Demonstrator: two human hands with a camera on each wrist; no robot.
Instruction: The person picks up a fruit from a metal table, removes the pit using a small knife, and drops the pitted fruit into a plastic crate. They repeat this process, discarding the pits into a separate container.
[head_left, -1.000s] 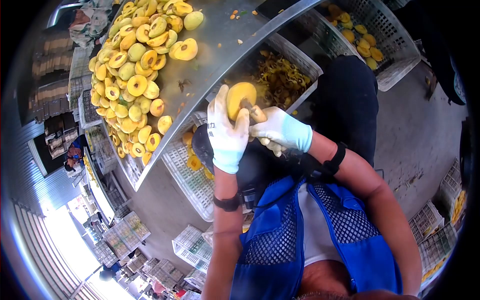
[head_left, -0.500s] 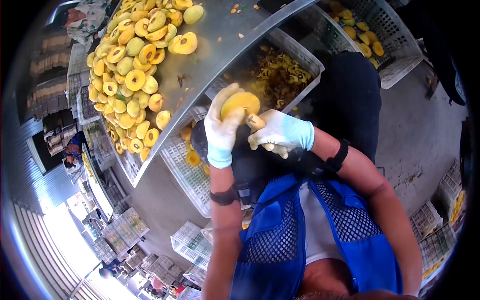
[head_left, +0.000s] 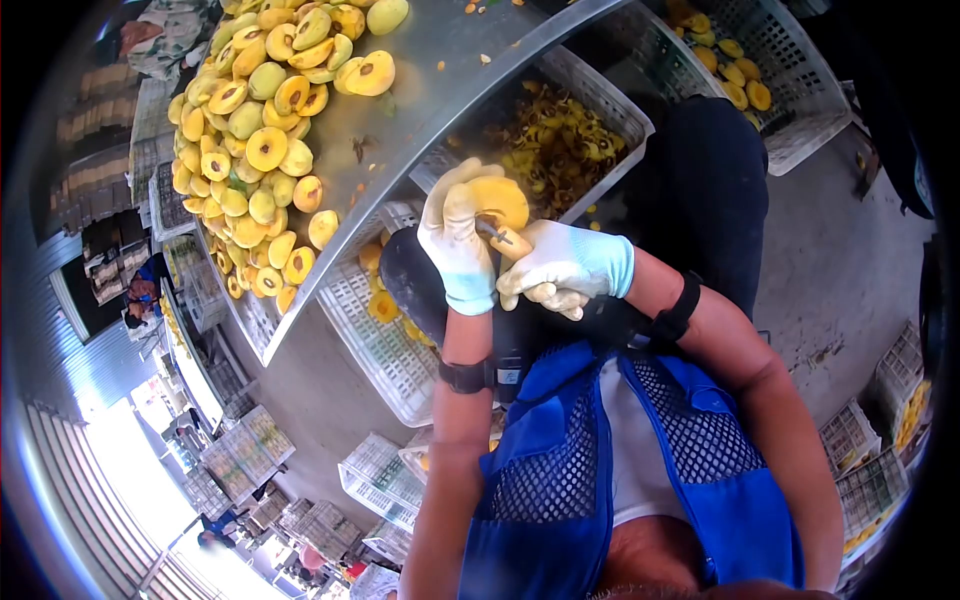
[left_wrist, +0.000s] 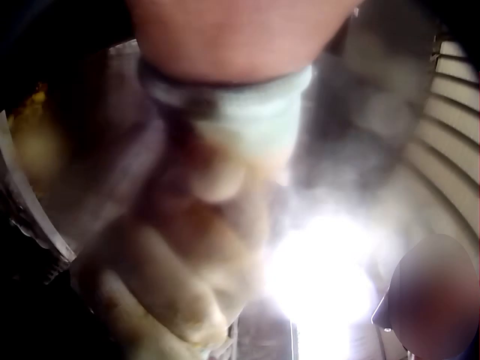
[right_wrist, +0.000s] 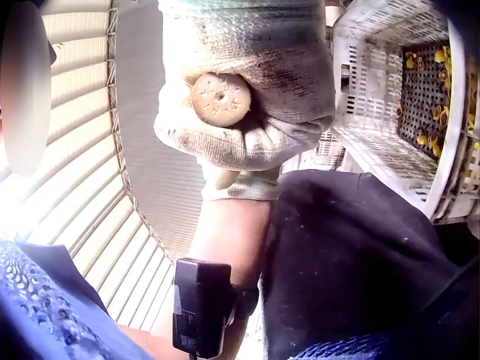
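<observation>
My left hand (head_left: 455, 245), in a pale work glove with a light blue cuff, holds a yellow peach half (head_left: 505, 197), thumb across its near side. In my right hand (head_left: 570, 262), gloved alike, is a pitting tool (head_left: 514, 244) with a short wooden handle. Its dark metal end meets the near edge of the peach half, close by the left thumb. The round butt of the wooden handle (right_wrist: 221, 99) pokes out of the curled fist in the right wrist view. The left wrist view shows the left glove (left_wrist: 172, 277) blurred, with the peach hidden.
A metal table (head_left: 420, 85) on the left bears a heap of peach halves (head_left: 250, 150). Below its edge stands a crate (head_left: 640, 135) of pits and scraps. Another crate (head_left: 385, 350) with peach pieces sits by my knee, and one more (head_left: 800, 95) stands far right.
The peach half has turned in my left hand, its cut face tipping away from view. More of the tool's metal end shows now. Both hands stay close together above the lap.
</observation>
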